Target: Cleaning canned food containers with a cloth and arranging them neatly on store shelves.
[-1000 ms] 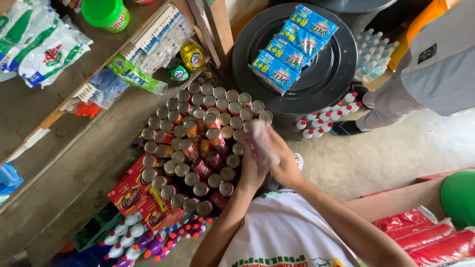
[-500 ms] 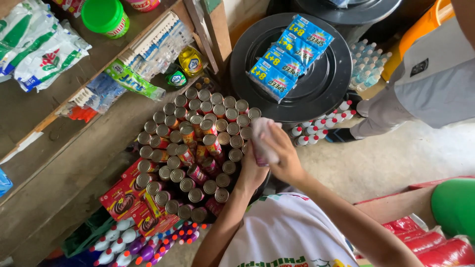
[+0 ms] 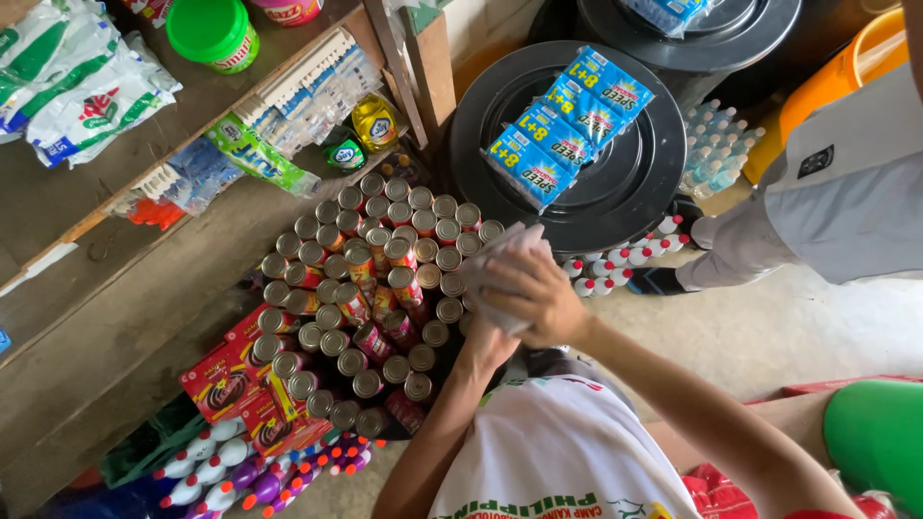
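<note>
I see my right hand [image 3: 538,293] closed round a pale cloth [image 3: 500,255] above the stacked cans [image 3: 370,298], left hand [image 3: 486,341] grip hidden beneath; a careless wipe could topple the stack.

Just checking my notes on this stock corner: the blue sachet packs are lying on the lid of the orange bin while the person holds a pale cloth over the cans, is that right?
Not quite: in the head view the blue sachet packs lie on the lid of the black bin, not the orange one. The rest holds: the right hand holds a pale cloth over the cans.
</note>
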